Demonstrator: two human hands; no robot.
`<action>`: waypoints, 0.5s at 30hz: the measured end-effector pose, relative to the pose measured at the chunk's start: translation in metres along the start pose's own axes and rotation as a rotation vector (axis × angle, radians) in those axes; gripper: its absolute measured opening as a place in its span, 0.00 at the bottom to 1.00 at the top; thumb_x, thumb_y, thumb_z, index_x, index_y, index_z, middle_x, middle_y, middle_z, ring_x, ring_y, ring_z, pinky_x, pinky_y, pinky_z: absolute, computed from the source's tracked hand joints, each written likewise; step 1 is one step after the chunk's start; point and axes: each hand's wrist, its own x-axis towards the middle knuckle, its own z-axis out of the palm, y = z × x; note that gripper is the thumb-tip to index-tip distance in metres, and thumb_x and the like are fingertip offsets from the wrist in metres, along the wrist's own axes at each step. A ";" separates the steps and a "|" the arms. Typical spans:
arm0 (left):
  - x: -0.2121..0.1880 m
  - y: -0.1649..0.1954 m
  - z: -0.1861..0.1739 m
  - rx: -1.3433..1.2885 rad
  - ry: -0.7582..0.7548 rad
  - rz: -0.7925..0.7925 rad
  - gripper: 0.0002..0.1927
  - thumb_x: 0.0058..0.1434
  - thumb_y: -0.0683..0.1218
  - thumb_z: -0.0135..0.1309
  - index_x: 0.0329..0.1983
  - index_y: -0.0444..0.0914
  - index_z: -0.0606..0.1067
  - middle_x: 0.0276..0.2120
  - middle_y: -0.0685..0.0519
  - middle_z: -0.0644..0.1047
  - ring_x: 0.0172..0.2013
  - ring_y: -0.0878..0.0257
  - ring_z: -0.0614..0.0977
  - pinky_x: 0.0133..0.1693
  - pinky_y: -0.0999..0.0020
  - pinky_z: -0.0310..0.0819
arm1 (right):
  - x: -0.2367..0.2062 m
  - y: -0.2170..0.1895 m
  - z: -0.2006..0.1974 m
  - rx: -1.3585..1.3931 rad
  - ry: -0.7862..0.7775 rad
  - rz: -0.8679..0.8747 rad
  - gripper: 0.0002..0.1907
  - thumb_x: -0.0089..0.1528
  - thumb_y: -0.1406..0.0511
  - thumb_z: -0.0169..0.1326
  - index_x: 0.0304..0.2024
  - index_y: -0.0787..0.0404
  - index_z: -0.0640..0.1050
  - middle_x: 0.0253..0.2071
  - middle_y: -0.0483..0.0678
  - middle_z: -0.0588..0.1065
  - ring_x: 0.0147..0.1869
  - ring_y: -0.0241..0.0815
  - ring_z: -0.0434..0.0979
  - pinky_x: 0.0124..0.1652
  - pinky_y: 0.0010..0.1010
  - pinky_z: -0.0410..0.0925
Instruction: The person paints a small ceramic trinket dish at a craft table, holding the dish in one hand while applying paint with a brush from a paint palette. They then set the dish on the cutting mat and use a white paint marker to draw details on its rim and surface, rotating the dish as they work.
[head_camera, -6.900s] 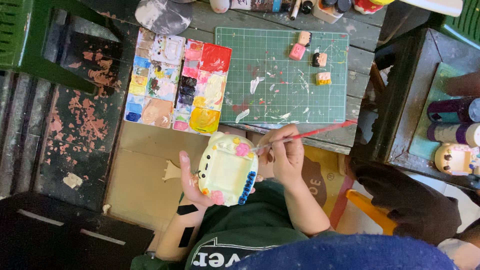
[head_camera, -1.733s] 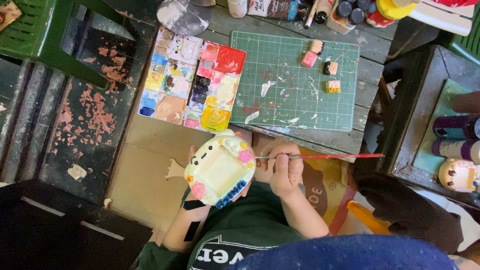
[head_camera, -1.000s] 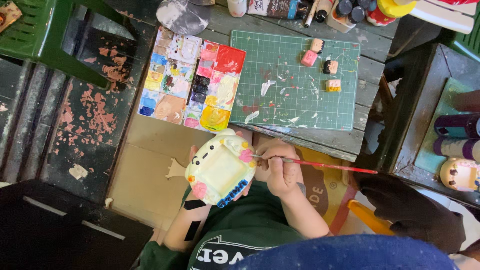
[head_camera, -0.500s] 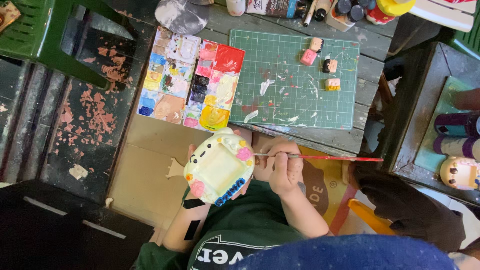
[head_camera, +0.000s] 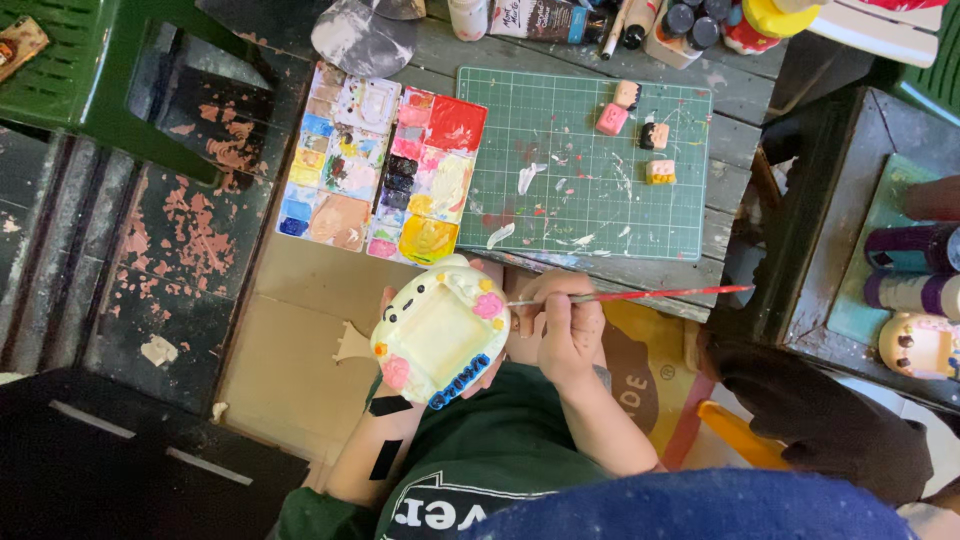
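Right hand (head_camera: 565, 325) is curled tight around a thin red-handled paintbrush (head_camera: 640, 295), fingers pinched near the bristle end, and the tip sits right at the pink flower on the edge of the cream-coloured ceramic frame (head_camera: 440, 335). The brush handle runs out level to the right. Left hand (head_camera: 395, 300) is mostly hidden behind the frame, only a few fingertips peeking past its upper left rim, so it is clasped on the piece from below. The frame tilts up toward the camera, held over the lap, just in front of the table's near edge. Right above it lies the paint palette (head_camera: 385, 165), wells of blue, yellow, red and black, resting half on a sheet of brown cardboard (head_camera: 290, 330). Beside the palette, a green cutting mat (head_camera: 585, 165) smeared with white paint carries four small painted blocks (head_camera: 635, 125). Paint bottles (head_camera: 910, 270) lie in a tray far right.
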 end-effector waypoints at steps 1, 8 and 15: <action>0.000 -0.001 0.000 -0.004 0.005 -0.002 0.58 0.57 0.82 0.39 0.82 0.45 0.49 0.56 0.28 0.72 0.32 0.32 0.79 0.27 0.47 0.73 | 0.000 -0.001 -0.001 0.023 0.007 -0.004 0.07 0.75 0.68 0.39 0.46 0.65 0.67 0.37 0.56 0.72 0.31 0.37 0.69 0.33 0.26 0.66; 0.001 -0.003 0.000 0.004 0.018 0.004 0.58 0.56 0.81 0.39 0.82 0.44 0.49 0.57 0.29 0.72 0.33 0.32 0.79 0.28 0.46 0.74 | -0.001 -0.001 -0.002 -0.015 -0.030 -0.010 0.07 0.75 0.68 0.39 0.46 0.65 0.68 0.38 0.56 0.71 0.31 0.37 0.68 0.33 0.27 0.66; 0.000 -0.004 -0.004 0.003 0.036 0.001 0.59 0.56 0.81 0.40 0.82 0.44 0.50 0.57 0.31 0.72 0.34 0.31 0.79 0.29 0.45 0.75 | -0.003 -0.005 -0.007 -0.109 -0.121 -0.111 0.07 0.75 0.66 0.40 0.47 0.64 0.68 0.40 0.54 0.72 0.37 0.37 0.70 0.38 0.26 0.68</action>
